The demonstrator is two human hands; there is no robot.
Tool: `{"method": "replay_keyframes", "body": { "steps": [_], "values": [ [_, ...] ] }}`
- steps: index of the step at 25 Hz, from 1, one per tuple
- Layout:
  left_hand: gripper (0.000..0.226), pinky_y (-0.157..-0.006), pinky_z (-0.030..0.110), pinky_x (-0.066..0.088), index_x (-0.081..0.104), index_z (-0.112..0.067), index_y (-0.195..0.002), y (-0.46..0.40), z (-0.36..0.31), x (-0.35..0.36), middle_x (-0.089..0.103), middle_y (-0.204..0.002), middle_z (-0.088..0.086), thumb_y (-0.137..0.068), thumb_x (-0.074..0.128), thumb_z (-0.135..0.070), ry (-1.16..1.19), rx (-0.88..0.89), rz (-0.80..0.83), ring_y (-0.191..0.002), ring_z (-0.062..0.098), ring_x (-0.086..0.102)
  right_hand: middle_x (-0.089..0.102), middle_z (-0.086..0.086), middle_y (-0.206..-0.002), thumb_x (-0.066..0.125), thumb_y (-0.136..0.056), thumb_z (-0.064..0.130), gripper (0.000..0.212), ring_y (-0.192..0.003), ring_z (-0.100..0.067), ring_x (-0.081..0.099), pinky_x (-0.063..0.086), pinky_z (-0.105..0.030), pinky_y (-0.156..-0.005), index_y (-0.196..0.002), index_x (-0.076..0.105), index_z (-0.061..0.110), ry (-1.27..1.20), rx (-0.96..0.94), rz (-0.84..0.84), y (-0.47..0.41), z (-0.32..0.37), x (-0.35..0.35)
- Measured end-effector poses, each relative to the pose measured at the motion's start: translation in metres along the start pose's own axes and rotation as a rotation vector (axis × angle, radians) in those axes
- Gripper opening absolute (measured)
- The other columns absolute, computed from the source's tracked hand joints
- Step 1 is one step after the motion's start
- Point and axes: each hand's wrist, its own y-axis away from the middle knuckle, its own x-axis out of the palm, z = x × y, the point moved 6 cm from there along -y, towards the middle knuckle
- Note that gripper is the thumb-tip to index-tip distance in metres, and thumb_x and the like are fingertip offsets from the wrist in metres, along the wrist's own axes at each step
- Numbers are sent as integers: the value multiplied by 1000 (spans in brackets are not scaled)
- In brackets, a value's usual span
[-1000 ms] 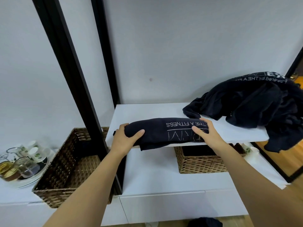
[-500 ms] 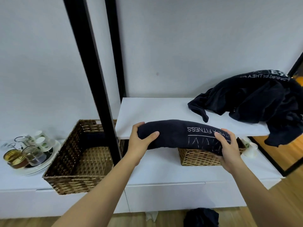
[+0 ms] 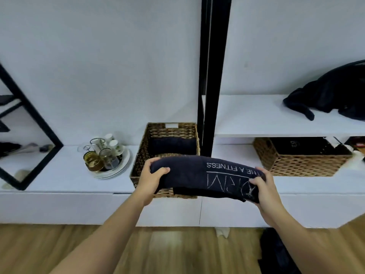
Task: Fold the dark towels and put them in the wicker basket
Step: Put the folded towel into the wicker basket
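Both hands have carried the folded towel (image 3: pixel 199 175) off the shelf (image 3: pixel 256 115) over the wicker basket (image 3: pixel 142 155).

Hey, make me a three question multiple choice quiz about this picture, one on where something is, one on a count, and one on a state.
1. Where is the unfolded towel pile?
A. on the upper shelf
B. on the floor
C. in a basket

2. How many wicker baskets show?
A. one
B. two
C. four

3. How is the folded towel held?
A. one hand
B. both hands
C. lying loose

Answers:
1 A, it sprawls on the white shelf.
2 B, the left basket and the right basket.
3 B, the left hand and right hand grip its ends.
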Motion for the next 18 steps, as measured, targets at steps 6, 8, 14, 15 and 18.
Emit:
{"method": "replay_keyframes", "body": {
  "steps": [6,8,14,15,18],
  "values": [
    [50,-91,46,59,54,-29,-130,-46,3,-135,62,-127,0,-87,78,-25,72,3,-245,-112,23,64,54,-1,-126,55,-97,23,43,-102,-18,62,56,-34,-76,-132,42,43,74,-45,48,-3,-21,160],
    [48,-91,48,59,54,-30,-130,-72,8,-152,61,-127,-1,-87,77,-25,56,0,-257,-112,22,63,51,-2,-130,56,-96,27,43,-107,-18,61,57,-33,-76,-130,39,48,92,-71,22,-22,-23,194],
    [37,-102,43,52,53,-34,-123,-210,11,-157,59,-127,-3,-91,71,-34,-193,34,-225,-117,19,59,47,-4,-133,56,-93,39,53,-114,-24,57,55,-45,-92,-140,34,46,253,-73,-82,-138,-34,275],
    [38,-103,43,51,52,-34,-123,-234,10,-148,58,-128,-1,-90,70,-38,-271,47,-202,-117,19,59,47,-6,-133,54,-93,41,51,-116,-28,54,51,-50,-97,-139,34,46,311,-14,-113,-161,-39,278],
    [47,-106,42,47,51,-30,-133,-306,25,-108,47,-138,5,-91,63,-46,-495,14,-131,-119,22,55,51,-13,-132,51,-94,43,51,-120,-36,47,41,-56,-103,-142,34,36,551,98,-271,-229,-53,280]
  ]
}}
